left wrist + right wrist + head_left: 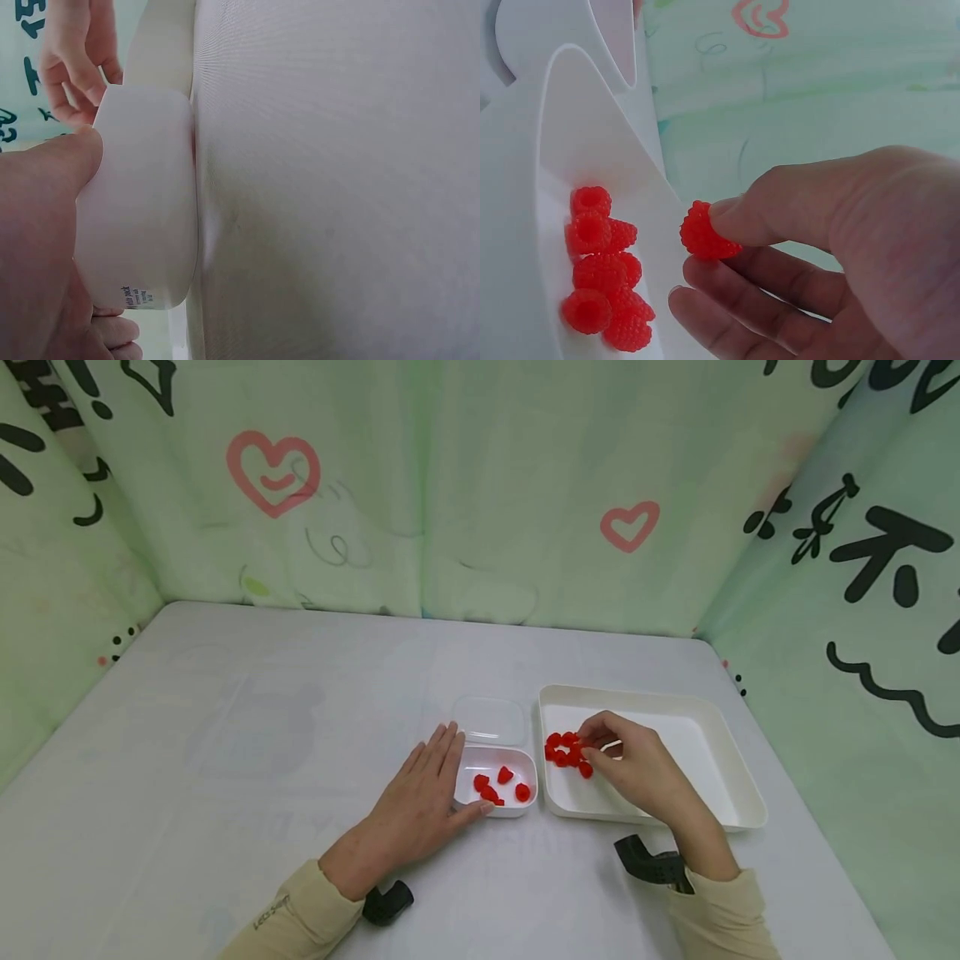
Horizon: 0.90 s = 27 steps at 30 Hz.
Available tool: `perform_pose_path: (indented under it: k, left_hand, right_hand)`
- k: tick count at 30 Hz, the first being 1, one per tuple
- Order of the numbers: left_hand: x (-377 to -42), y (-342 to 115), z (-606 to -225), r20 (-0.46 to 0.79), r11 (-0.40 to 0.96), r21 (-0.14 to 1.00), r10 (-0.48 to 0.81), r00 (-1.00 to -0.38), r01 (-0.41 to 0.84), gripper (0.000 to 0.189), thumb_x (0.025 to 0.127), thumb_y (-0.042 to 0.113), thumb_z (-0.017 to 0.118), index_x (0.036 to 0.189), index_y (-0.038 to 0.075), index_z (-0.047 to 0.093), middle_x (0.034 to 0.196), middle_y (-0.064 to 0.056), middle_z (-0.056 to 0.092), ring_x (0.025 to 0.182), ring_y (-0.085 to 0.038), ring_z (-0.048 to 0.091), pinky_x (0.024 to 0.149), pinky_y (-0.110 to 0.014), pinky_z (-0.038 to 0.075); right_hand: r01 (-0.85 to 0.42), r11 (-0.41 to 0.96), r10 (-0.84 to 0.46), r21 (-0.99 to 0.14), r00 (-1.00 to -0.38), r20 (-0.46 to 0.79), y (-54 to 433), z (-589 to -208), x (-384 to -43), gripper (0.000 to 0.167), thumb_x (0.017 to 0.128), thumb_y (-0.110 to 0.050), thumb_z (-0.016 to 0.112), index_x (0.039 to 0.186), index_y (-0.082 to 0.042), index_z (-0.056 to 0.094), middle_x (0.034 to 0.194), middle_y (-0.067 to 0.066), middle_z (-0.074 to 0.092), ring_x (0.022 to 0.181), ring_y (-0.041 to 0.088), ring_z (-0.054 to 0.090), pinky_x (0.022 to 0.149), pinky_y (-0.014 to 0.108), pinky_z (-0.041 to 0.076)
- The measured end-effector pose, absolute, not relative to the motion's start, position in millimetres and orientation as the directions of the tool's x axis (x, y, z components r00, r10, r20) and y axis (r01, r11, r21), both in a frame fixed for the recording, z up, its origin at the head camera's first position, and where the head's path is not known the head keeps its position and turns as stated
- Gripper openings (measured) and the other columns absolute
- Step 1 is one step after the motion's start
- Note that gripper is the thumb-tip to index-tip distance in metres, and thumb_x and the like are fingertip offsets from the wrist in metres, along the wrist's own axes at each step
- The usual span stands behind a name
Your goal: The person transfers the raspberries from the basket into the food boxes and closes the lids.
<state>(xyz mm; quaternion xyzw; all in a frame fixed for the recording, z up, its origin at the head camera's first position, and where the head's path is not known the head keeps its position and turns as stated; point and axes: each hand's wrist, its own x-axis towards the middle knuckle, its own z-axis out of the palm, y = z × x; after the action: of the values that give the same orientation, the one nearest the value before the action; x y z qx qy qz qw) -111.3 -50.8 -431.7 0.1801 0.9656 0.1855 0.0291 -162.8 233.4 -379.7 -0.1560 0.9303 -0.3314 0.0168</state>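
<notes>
My right hand (pixel 633 764) pinches a red raspberry (pixel 700 232) between thumb and fingers, held above the near-left part of a white tray (pixel 731 752). Several more raspberries (pixel 600 274) lie bunched at the tray's left end, below and beside the fingers in the right wrist view. A small white box (pixel 468 760) stands just left of the tray with several raspberries (pixel 489 794) inside. Against this box rests my left hand (pixel 420 797), its straight fingers along the left side and the thumb at the near rim. The left wrist view shows the thumb touching the box wall (pixel 142 202).
A clear plastic lid (pixel 491 720) lies behind the small box, right at its back edge. White cloth covers the table (pixel 247 760). Green printed curtains (pixel 450 485) rise behind the table and along both sides. Dark wrist straps (pixel 387 903) are at both sleeves.
</notes>
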Motion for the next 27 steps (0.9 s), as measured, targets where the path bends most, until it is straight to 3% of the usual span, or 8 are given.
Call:
perform_pose_path:
  k: [27]
  left_hand:
    - [-110,-52,-430,0.003,0.868,0.365,0.361,-0.933,0.337,0.095,0.092,0.061,0.055,0.158,0.005,0.016,0.167,-0.011,0.015,0.156,-0.027,0.012,0.125,-0.048,0.019]
  right_hand:
    - [-0.449,0.594,-0.417,-0.667,-0.882,0.222,203,-390,-156,0.023,0.088,0.003,0.069,0.109,-0.004,0.065,0.096,0.001,0.07,0.086,0.014,0.065,0.078,0.024,0.057]
